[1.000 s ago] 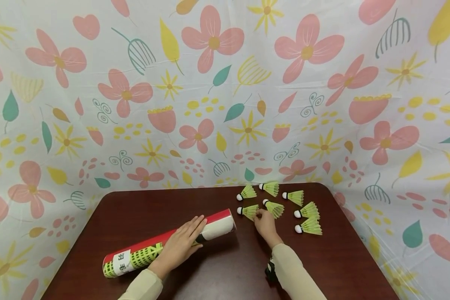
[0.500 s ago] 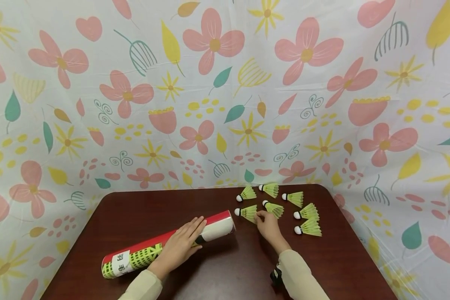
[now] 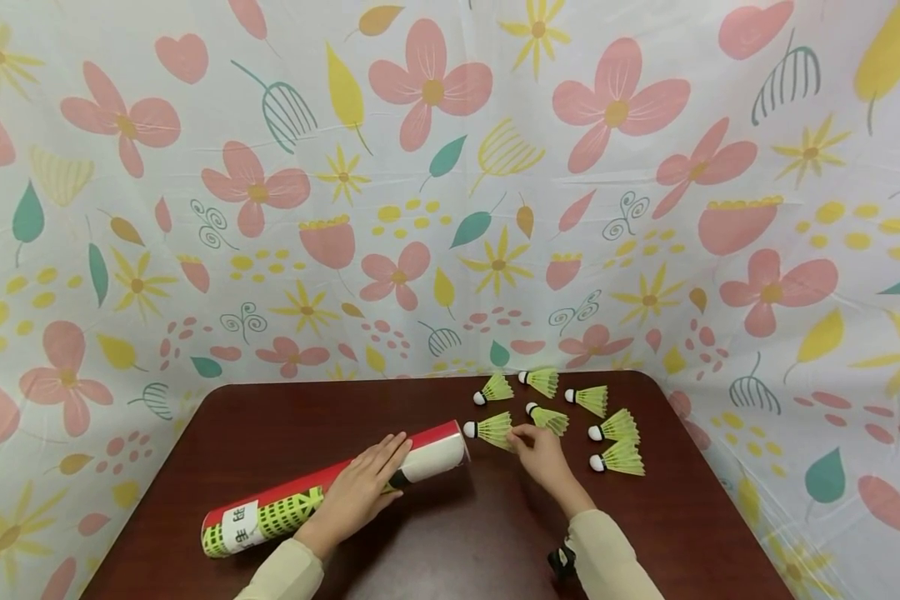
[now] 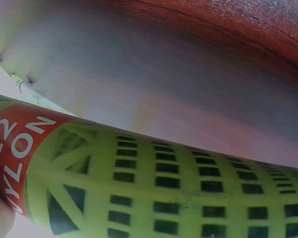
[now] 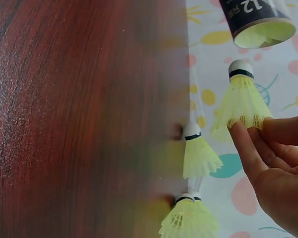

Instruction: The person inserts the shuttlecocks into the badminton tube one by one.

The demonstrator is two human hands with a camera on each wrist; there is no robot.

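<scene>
A shuttlecock tube point(image 3: 292, 508), red, white and yellow-green, lies slanted on the table. My left hand point(image 3: 360, 487) rests over its middle with the fingers laid along the top. In the left wrist view the tube's printed side point(image 4: 179, 183) fills the lower part. My right hand point(image 3: 543, 457) pinches a yellow shuttlecock point(image 3: 489, 430) by the skirt's rim, its white cork towards the tube. The right wrist view has that pinched shuttlecock point(image 5: 242, 96) cork-first, just short of the tube's open mouth point(image 5: 265, 35); thumb and fingertips hold the skirt edge.
Several more yellow shuttlecocks lie at the back right of the dark wooden table point(image 3: 285, 417), among them one at the far edge point(image 3: 540, 381) and one to the right point(image 3: 621, 458). A flower-printed cloth point(image 3: 450, 208) hangs behind the table.
My right hand has drawn the pinched shuttlecock left, bringing its cork close to the tube's open end. The left hand and tube have stayed almost in place.
</scene>
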